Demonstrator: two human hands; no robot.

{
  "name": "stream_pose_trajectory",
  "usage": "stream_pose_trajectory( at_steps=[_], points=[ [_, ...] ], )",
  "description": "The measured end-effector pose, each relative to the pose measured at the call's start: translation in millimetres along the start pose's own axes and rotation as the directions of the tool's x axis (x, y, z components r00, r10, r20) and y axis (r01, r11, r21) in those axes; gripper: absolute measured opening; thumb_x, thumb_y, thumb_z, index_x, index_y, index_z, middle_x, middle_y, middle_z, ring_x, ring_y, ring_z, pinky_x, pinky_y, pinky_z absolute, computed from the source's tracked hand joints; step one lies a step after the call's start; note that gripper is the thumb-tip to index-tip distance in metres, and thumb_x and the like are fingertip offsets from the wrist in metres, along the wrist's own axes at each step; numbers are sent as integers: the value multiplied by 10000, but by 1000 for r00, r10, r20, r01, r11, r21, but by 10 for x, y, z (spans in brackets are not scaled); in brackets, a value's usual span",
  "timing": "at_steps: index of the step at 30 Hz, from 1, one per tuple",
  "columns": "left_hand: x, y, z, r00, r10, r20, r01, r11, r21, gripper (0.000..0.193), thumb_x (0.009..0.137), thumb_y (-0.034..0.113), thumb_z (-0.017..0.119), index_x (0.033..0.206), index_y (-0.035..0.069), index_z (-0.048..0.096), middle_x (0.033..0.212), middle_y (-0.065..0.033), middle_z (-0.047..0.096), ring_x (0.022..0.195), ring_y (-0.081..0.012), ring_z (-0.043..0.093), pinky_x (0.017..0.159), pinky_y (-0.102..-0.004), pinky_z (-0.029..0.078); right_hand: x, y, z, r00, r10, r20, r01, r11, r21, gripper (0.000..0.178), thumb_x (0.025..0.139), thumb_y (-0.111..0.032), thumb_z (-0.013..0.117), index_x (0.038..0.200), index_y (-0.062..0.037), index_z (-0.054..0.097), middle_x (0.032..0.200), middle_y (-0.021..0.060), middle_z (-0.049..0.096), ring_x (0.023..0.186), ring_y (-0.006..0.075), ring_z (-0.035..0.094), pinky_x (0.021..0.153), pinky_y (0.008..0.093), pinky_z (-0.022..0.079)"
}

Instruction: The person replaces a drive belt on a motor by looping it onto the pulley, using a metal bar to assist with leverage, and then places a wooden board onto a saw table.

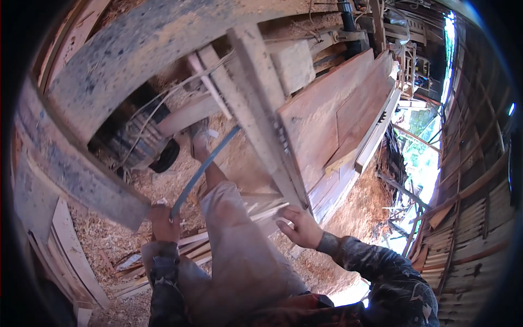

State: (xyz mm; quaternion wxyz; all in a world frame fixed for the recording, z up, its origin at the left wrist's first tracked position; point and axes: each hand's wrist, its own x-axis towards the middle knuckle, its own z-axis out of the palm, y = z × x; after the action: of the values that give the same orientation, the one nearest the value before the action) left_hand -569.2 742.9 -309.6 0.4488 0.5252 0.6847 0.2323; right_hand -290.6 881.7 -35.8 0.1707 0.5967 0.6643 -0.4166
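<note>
My left hand (165,223) is closed round the lower end of a long, narrow grey-blue strip (197,175). The strip rises at a slant past my leg, and its far end lies near a wooden post. Its material I cannot make out. My right hand (302,229) is beside the lower end of that long wooden post (267,122). Its fingers are half curled, with thumb and forefinger apart and nothing visible between them. Whether it touches the post is unclear.
A motor (144,136) with a dark pulley sits under a thick, stained beam (131,52). Broad wooden boards (327,109) form a bench at right. Sawdust (98,218) and loose wooden strips (196,245) lie round my legs. A corrugated wall (474,240) stands far right.
</note>
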Motion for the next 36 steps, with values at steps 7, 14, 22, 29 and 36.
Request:
stream_pose_trajectory(
  at_steps=[7,14,22,29,36],
  points=[
    [-48,-437,45,971,-230,63,230,973,5,185,837,211,592,914,42,597,876,-197,634,807,-415,597,683,-513,451,1260,-194,799,950,-304,66,311,937,-157,276,784,-159,602,1031,-39,578,1022,184,580,980,362,541,836,447,440],
    [-142,-1062,846,808,-584,74,568,807,164,449,901,485,441,1107,133,629,922,-188,661,841,-398,627,729,-489,503,2539,-77,1221,874,-480,69,439,722,-535,405,810,-345,613,1108,-72,584,1081,185,583,1037,331,546,900,462,403],
    [536,-978,1131,791,-598,-134,611,785,102,326,832,268,578,1075,57,626,885,-234,656,827,-385,643,726,-477,508,3210,282,1379,891,-81,447,369,702,-609,492,841,-526,564,992,-70,666,871,175,671,894,336,648,765,468,498],
    [826,-1292,1312,731,-676,-90,668,683,294,246,859,271,542,929,37,572,820,-231,656,775,-416,642,686,-506,515,3538,514,1539,877,-90,472,360,774,-521,525,845,-549,548,1003,-64,670,901,206,660,886,364,643,779,470,503],
    [894,-1476,1326,778,-625,-69,589,685,429,211,858,199,514,988,34,538,873,-201,655,799,-378,654,690,-481,524,3649,580,1604,862,-158,481,402,792,-460,444,857,-514,556,982,-113,699,915,118,683,893,311,653,804,406,514]
  ],
)
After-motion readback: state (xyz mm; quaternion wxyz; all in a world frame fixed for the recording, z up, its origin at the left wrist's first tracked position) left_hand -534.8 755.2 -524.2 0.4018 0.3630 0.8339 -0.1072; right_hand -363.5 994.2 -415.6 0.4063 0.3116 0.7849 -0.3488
